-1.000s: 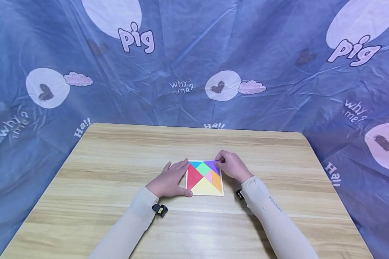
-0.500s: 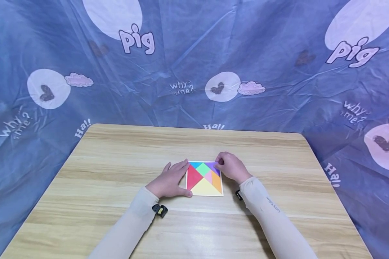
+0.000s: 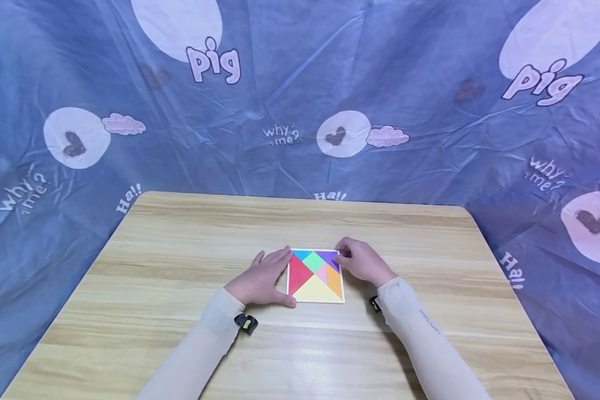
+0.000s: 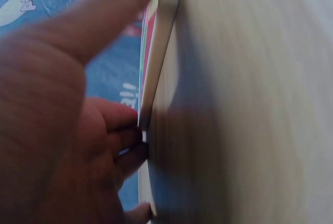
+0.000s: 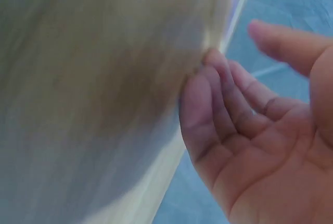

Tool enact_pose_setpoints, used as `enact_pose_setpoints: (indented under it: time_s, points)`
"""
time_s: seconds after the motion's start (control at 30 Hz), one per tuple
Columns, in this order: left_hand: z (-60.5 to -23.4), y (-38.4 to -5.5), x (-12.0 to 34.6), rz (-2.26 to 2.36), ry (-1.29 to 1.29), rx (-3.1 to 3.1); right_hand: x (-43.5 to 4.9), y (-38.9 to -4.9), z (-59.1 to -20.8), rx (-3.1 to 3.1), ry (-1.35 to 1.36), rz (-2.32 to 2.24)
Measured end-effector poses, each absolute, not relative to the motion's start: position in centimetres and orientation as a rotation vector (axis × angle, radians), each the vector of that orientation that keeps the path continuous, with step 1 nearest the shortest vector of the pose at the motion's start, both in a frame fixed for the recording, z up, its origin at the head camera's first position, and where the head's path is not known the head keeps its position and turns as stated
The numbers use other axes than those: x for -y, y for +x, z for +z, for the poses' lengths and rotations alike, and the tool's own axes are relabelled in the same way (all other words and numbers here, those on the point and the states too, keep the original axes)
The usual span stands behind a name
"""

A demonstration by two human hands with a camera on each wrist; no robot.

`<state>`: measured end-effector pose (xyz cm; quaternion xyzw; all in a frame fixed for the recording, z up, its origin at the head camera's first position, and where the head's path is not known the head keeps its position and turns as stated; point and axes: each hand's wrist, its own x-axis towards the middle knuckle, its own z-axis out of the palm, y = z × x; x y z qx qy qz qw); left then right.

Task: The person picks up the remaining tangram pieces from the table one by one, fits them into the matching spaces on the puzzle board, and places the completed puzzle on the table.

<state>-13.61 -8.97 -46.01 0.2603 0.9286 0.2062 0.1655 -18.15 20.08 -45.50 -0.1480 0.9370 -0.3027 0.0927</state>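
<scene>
A square tangram (image 3: 312, 288) lies flat on the table in a thin pale tray (image 3: 320, 302), its coloured pieces forming a full square. My left hand (image 3: 261, 280) spans the tray's left side and holds it, thumb at the near corner, fingers at the far one. In the left wrist view the thumb lies over the tray's near end and the fingertips meet its far corner. My right hand (image 3: 364, 261) is at the far right corner by the purple triangle (image 3: 328, 256). In the right wrist view its thumb stands apart from the bent fingers, whose tips are right at the tray's edge.
The wooden table (image 3: 190, 239) extends around the tray on all sides. Behind it and along both sides hangs a blue printed cloth (image 3: 280, 166). A black wrist camera (image 3: 246, 323) is strapped to the left sleeve, another (image 3: 375, 304) to the right.
My right hand has shifted slightly right and toward me, uncovering more of the tray's far right corner. The left hand and the tangram have stayed in place.
</scene>
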Motion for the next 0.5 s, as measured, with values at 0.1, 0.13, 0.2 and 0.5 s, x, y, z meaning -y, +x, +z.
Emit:
enact_pose_setpoints:
  time_s: [0.1, 0.13, 0.2, 0.5]
  points:
    - [-45.9, -13.8, 9.1, 0.591, 0.761, -2.630, -20.9, -17.4, -45.1, -2.715, -0.448, -0.983]
    - [-45.9, -13.9, 9.2, 0.588, 0.764, -2.629, -21.2, -17.1, -45.0, -2.694, -0.460, -1.008]
    - [-45.8, -14.0, 9.3, 0.586, 0.771, -2.635, -21.8, -16.5, -44.8, -2.656, -0.479, -1.046]
    - [-45.3, -14.0, 9.5, 0.581, 0.776, -2.662, -23.0, -15.0, -44.4, -2.542, -0.577, -1.121]
